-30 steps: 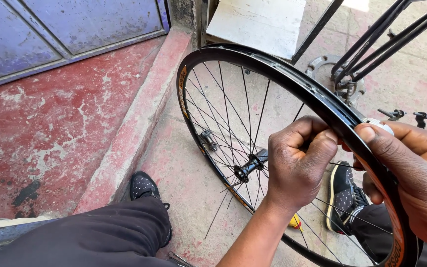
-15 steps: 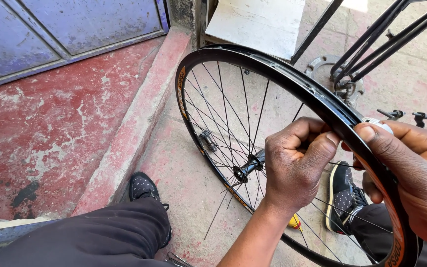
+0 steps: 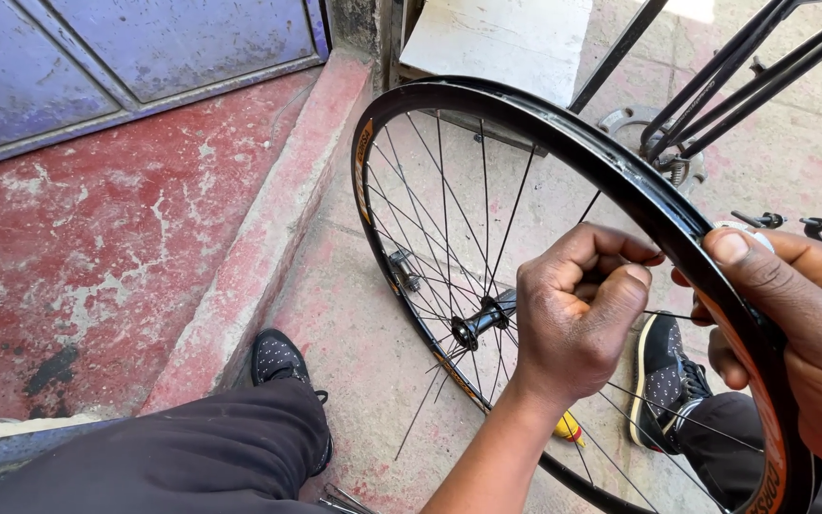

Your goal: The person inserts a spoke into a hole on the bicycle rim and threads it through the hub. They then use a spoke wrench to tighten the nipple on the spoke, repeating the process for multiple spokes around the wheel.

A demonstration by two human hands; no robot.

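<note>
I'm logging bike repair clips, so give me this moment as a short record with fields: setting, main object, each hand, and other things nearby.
setting: outdoor concrete ground beside a red step and blue door
main object: black bicycle wheel, upright, bare rim with spokes and hub
left hand: inside the rim, fingers pinched at a spoke near the rim
right hand: grips the rim from outside, thumb on its edge
nearby: black bike frame tubes, dark shoes, small yellow item on the ground
</note>
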